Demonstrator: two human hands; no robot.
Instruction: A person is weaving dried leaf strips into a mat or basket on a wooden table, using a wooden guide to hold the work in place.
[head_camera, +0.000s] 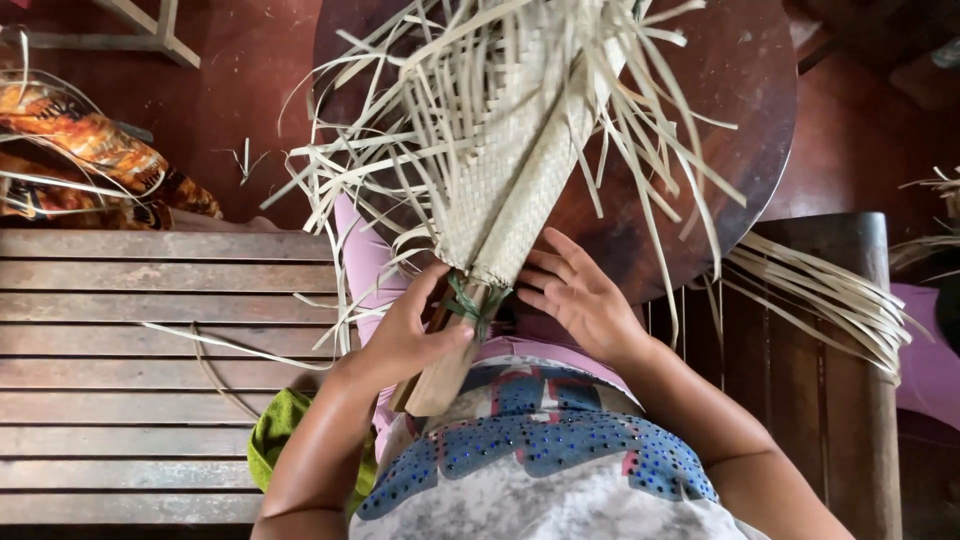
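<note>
Left hand (405, 335) grasps wooden handle (440, 375); right hand (580, 300), fingers spread, rests on woven fan (520, 170).

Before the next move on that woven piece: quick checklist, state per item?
1. Left hand on the wooden handle: ok.
2. Right hand flat on the weave base: ok.
3. Green tie in place around the handle top: ok.
4. Tie tightness: cannot tell.
5. Weave resting on the round table: ok.
6. Loose strips tidy: not ok, they splay out on both sides.
</note>
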